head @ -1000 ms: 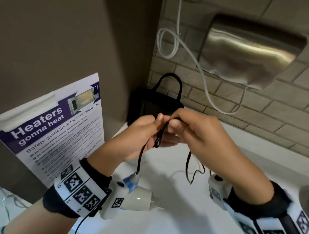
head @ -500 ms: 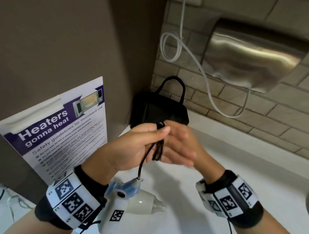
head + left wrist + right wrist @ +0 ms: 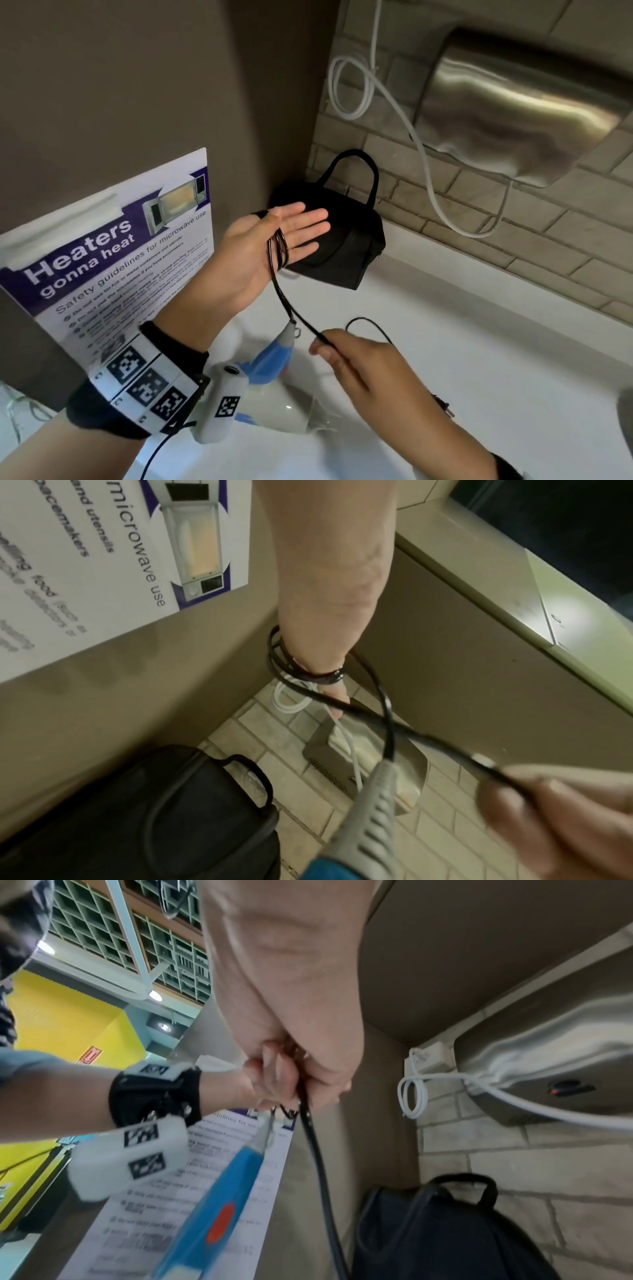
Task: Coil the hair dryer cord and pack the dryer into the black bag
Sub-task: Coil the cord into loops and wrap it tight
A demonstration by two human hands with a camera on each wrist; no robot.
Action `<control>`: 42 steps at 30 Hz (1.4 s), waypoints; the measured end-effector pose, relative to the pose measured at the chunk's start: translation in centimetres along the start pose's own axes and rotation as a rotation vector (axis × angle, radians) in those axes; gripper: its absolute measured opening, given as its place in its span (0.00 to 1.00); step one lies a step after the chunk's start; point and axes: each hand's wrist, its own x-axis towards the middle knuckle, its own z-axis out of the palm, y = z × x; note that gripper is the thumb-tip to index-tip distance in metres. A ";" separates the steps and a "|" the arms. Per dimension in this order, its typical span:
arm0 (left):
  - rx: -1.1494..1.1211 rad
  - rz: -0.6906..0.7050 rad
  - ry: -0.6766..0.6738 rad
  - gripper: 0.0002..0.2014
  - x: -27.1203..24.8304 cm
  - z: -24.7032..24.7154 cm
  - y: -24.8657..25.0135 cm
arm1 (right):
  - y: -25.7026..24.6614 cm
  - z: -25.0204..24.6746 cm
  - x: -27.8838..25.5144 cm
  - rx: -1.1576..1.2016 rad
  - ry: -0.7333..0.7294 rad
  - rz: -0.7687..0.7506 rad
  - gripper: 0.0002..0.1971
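Note:
My left hand (image 3: 291, 231) is held flat above the counter, fingers straight, in front of the black bag (image 3: 346, 240). Two or three loops of the black cord (image 3: 279, 248) lie round its palm. From the loops the cord runs down to my right hand (image 3: 327, 347), which pinches it between thumb and fingers. A slack loop trails behind that hand. The blue and white hair dryer (image 3: 274, 387) lies on the white counter (image 3: 479, 359) below both hands. In the right wrist view the cord (image 3: 318, 1150) hangs from my fingers beside the dryer's blue handle (image 3: 219, 1204).
The bag stands upright in the corner with its handle (image 3: 359, 171) up. A steel hand dryer (image 3: 520, 113) and its white cable (image 3: 428, 164) hang on the brick wall. A microwave safety poster (image 3: 113, 260) is on the left wall.
My right hand has left the left hand and dropped toward the front, drawing the cord out. The left hand has opened flat with the loops round it.

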 end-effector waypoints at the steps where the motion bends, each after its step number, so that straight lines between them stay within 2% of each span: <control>1: 0.029 0.003 0.008 0.20 0.0 -0.1 -0.1 | -0.4 -0.9 -0.2 -0.011 0.026 -0.009 0.12; 3: 0.080 0.004 0.015 0.19 0.0 -0.1 -0.3 | -1.1 -2.8 -0.2 -0.044 0.109 -0.019 0.06; 6: 0.118 -0.010 -0.019 0.18 -0.1 0.5 -0.8 | -2.0 -5.4 0.1 -0.077 0.187 -0.029 0.07; 9: 0.136 0.014 -0.014 0.18 0.0 1.1 -1.0 | -3.5 -5.8 0.1 -0.143 0.134 -0.072 0.04; 11: 0.113 0.048 0.018 0.19 0.1 0.9 -0.6 | -4.1 -5.0 0.1 -0.204 0.076 -0.089 0.10; 14: 0.028 0.087 0.068 0.19 0.1 0.0 0.5 | -3.4 -4.6 -0.2 -0.217 0.025 -0.015 0.12; 16: -0.033 0.076 0.091 0.19 0.0 -0.6 1.0 | -3.0 -4.7 -0.6 -0.241 0.026 0.020 0.13; 19: -0.077 0.057 0.126 0.20 -0.2 -0.7 0.7 | -4.3 -4.5 -1.4 -0.338 0.024 -0.007 0.11; 23: 0.024 0.054 0.147 0.19 -0.3 0.3 -0.5 | -4.7 -4.4 -1.1 -0.293 0.081 -0.048 0.11; 25: 0.102 0.012 0.078 0.19 -0.7 1.2 -0.6 | -4.9 -5.3 -0.7 -0.251 0.146 -0.086 0.13; 28: 0.204 -0.069 -0.097 0.20 -1.6 2.5 -0.7 | -5.3 -7.3 0.8 -0.180 0.242 -0.147 0.12; 33: 0.155 -0.248 -0.386 0.27 -3.1 3.4 -0.4 | -3.7 -9.7 5.2 -0.153 0.390 -0.162 0.08; 38: 0.079 -0.344 -0.551 0.27 -3.8 3.0 0.1 | -1.2 -8.6 8.8 -0.042 0.315 -0.151 0.11; 42: 0.025 -0.340 -0.578 0.24 -4.2 3.0 0.1 | 0.8 -5.0 9.7 0.086 0.191 -0.043 0.13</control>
